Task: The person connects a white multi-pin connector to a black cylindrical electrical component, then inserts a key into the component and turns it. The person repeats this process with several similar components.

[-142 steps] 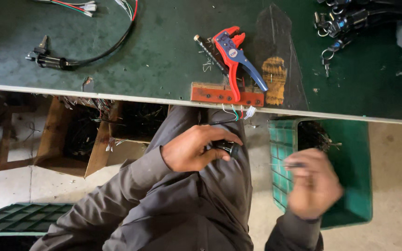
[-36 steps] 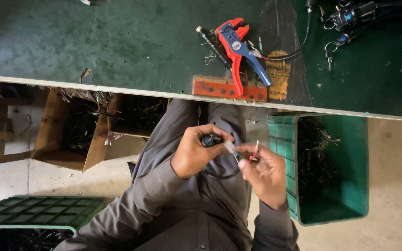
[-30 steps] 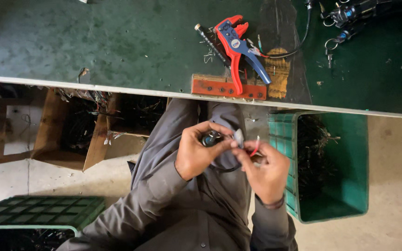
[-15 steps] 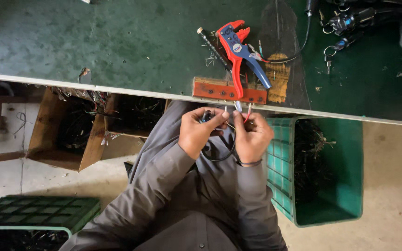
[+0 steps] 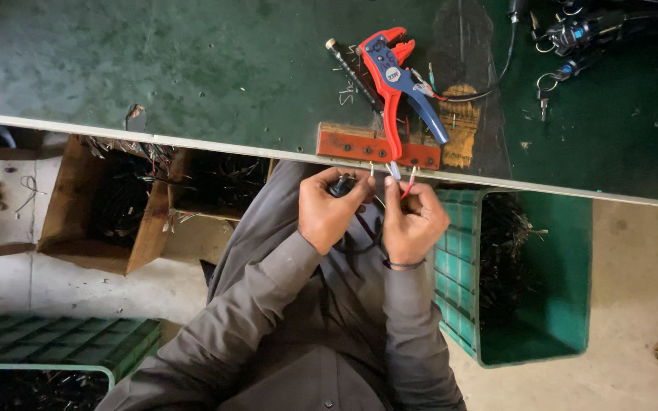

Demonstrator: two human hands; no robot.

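left hand (image 5: 327, 215) grips black plug (image 5: 342, 184); right hand (image 5: 413, 222) pinches thin wires (image 5: 408, 183)

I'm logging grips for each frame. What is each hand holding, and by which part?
The left hand grips a small black part at the end of a wire bundle. The right hand pinches thin wires near their stripped tips.
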